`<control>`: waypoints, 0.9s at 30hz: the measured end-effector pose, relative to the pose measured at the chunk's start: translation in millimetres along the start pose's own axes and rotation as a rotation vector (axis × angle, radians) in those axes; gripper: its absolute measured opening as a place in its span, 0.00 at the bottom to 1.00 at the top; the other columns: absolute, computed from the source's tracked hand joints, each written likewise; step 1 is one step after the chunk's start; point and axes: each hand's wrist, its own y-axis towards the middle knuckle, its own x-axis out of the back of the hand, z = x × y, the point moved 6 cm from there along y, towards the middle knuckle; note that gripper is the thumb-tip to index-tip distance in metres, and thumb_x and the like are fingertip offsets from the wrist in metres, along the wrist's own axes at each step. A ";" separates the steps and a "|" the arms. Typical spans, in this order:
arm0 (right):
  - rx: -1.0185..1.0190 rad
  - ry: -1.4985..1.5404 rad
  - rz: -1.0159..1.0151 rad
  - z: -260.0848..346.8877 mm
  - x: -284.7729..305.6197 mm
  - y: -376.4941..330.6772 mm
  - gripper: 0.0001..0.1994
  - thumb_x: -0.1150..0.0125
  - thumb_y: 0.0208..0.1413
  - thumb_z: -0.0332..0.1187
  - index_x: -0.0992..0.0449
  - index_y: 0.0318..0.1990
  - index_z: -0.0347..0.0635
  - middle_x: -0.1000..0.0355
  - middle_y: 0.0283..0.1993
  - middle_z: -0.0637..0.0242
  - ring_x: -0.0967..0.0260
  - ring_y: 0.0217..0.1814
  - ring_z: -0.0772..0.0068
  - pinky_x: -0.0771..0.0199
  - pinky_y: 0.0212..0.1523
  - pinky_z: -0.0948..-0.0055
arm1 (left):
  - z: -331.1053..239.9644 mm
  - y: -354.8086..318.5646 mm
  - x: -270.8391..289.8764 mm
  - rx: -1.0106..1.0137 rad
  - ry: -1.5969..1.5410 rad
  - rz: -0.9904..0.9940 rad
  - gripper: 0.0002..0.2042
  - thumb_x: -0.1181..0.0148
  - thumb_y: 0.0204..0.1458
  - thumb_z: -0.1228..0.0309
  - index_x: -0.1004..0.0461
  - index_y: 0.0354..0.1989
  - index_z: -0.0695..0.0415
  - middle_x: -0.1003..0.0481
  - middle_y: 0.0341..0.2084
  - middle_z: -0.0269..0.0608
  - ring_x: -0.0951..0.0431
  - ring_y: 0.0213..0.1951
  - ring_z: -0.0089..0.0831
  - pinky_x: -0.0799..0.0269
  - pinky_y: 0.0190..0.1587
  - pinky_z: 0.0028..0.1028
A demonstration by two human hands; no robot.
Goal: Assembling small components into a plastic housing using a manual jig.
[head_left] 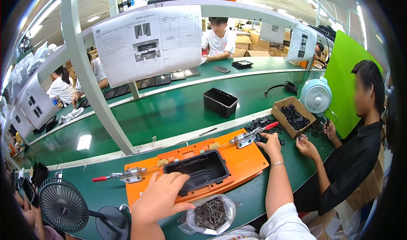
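Black tray (198,170) seated in orange jig (237,160).
Left hand (163,195) rests on its rim, fingers spread; right hand (270,143) seems curled over small black parts (263,124).

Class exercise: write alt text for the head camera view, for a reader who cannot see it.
At a green workbench, the person's left hand rests on a black plastic housing seated in an orange fixture plate, while the right hand reaches into a pile of small black parts beside a toggle clamp. A clear bag of dark screws lies nearest the camera; a co-worker sorts parts alongside.
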 end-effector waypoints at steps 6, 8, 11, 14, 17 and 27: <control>0.080 0.061 0.008 -5.9 -11.1 8.6 0.16 0.26 0.39 0.39 0.19 0.39 0.50 0.33 0.41 0.60 0.30 0.44 0.58 0.28 0.44 0.64 | -6.5 3.2 -5.4 -0.038 0.032 0.006 0.34 0.33 0.41 0.51 0.33 0.52 0.61 0.29 0.45 0.46 0.30 0.50 0.41 0.41 0.55 0.40; 0.091 0.083 0.005 -8.8 -10.8 10.9 0.15 0.27 0.39 0.38 0.20 0.37 0.47 0.32 0.40 0.60 0.30 0.43 0.57 0.28 0.44 0.64 | -7.2 3.2 -6.6 -0.048 0.027 0.007 0.34 0.33 0.41 0.51 0.34 0.52 0.61 0.29 0.45 0.46 0.30 0.50 0.42 0.40 0.54 0.40; 0.064 0.064 0.029 -12.4 -12.5 13.3 0.14 0.27 0.39 0.35 0.23 0.34 0.42 0.31 0.38 0.58 0.30 0.42 0.56 0.28 0.43 0.63 | -8.0 2.0 -7.3 -0.055 0.023 0.007 0.34 0.33 0.41 0.51 0.34 0.52 0.61 0.29 0.46 0.46 0.30 0.50 0.42 0.40 0.54 0.40; 0.077 0.050 -0.008 -11.5 -14.6 12.1 0.16 0.27 0.39 0.32 0.27 0.34 0.40 0.29 0.39 0.56 0.30 0.43 0.54 0.29 0.44 0.61 | -8.4 -0.1 -6.0 -0.045 0.020 0.014 0.34 0.33 0.41 0.51 0.34 0.52 0.61 0.29 0.46 0.46 0.30 0.50 0.41 0.40 0.54 0.40; 0.079 0.052 -0.050 -13.0 -13.7 10.9 0.18 0.27 0.39 0.31 0.31 0.37 0.41 0.29 0.38 0.55 0.31 0.45 0.51 0.30 0.45 0.59 | -9.8 -0.5 -6.2 -0.048 0.008 0.017 0.34 0.33 0.42 0.51 0.34 0.52 0.62 0.29 0.46 0.46 0.30 0.50 0.41 0.39 0.54 0.39; 0.141 0.112 -0.105 -8.0 -18.2 11.8 0.20 0.27 0.37 0.27 0.33 0.36 0.39 0.29 0.36 0.52 0.31 0.43 0.46 0.31 0.42 0.56 | -13.7 -6.1 -7.8 -0.062 0.020 0.026 0.33 0.35 0.44 0.52 0.35 0.54 0.62 0.30 0.46 0.46 0.31 0.49 0.42 0.39 0.53 0.37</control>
